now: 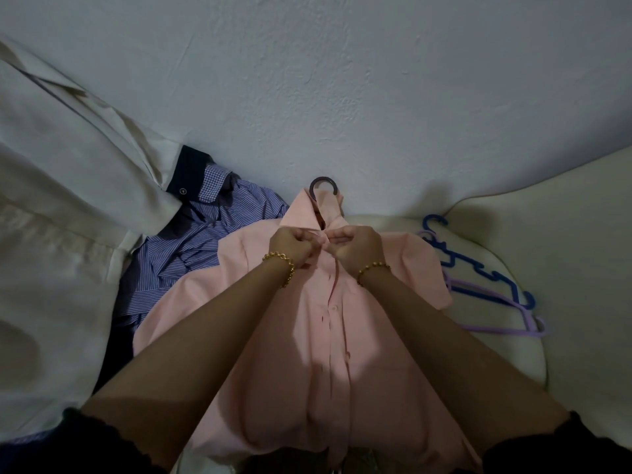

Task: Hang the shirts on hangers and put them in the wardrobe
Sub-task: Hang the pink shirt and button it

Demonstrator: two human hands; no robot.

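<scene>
Pink shirt [307, 336] already on hanger [321, 186], top button being pinched shut by left hand [290, 244] and right hand [355, 246]; striped shirt [191, 241] still unhung.

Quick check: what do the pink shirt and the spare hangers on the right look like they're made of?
Pink shirt: thin woven fabric, matte, probably cotton or a blend; it creases softly and has a buttoned placket. Blue hanger and lilac hanger: likely moulded plastic, given the uniform colour and smooth thin bars.
</scene>
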